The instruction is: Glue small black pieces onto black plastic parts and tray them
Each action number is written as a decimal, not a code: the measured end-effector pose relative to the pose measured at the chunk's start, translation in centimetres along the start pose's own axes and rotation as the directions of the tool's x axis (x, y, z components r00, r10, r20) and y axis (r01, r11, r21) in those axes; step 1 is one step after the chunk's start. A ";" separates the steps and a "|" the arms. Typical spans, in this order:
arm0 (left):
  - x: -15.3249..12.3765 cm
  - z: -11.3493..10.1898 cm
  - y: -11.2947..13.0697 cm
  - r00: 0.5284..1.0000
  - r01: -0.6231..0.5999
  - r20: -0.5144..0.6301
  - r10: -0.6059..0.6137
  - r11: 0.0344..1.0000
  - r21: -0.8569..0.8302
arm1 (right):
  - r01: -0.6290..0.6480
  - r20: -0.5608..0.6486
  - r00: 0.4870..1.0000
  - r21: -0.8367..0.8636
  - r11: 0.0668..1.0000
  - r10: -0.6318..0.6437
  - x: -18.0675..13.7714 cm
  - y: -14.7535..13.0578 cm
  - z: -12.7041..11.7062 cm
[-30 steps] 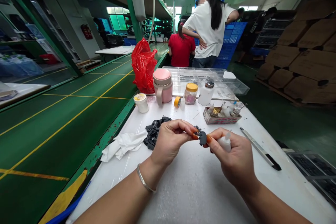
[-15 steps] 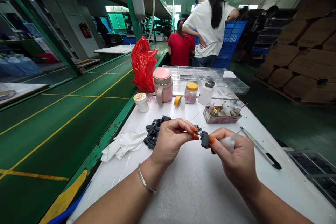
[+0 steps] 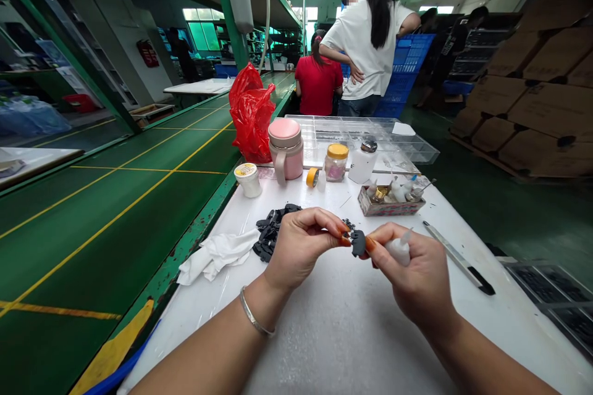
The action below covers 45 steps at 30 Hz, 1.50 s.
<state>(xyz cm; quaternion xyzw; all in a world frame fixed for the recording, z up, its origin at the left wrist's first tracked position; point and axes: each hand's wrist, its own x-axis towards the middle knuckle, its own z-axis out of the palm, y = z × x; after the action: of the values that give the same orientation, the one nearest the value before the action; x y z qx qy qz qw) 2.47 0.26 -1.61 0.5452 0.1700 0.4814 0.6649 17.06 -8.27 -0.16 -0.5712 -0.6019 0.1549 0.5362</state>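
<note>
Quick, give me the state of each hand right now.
Left hand: fingers pinched shut on the small black part.
Right hand: closed around a small white bottle, fingertips also on the black part.

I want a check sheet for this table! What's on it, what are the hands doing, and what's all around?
Surface: white table, covered in clear film.
Job's things: small black part pinched between both hands; small white dropper bottle in the right hand; pile of black parts beside the left hand.
Clutter: white cloth, pink mug, yellow-lidded jar, tape roll, box of small bottles, knife.
Hands: left hand and right hand both gripping.
Cables: nothing seen.
Surroundings: green conveyor, red bag, two people standing beyond, cardboard boxes.
</note>
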 end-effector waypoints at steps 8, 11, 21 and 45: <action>0.2 -0.1 0.1 0.998 -0.051 0.023 0.051 0.998 0.025 | 0.018 0.006 1.000 -0.041 0.999 -0.018 0.2 -0.1 -0.2; 0.2 -0.2 0.1 0.997 -0.072 0.017 0.071 0.995 0.068 | 0.020 0.006 1.000 -0.060 0.998 -0.020 0.2 -0.1 -0.3; 0.2 -0.1 0.1 0.997 -0.069 0.027 0.067 0.996 0.055 | -0.026 0.012 1.000 -0.104 0.994 0.027 0.2 0.2 -0.3; 0.3 -0.2 0.3 0.994 -0.094 0.062 0.087 0.990 0.108 | -0.026 0.036 0.999 -0.108 0.994 0.030 0.3 0.3 -0.5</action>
<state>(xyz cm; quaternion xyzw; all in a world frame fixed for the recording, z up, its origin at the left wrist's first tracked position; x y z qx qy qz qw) 2.34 0.60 -1.36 0.6020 0.1524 0.4851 0.6157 17.65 -8.17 -0.08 -0.6046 -0.6113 0.1404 0.4909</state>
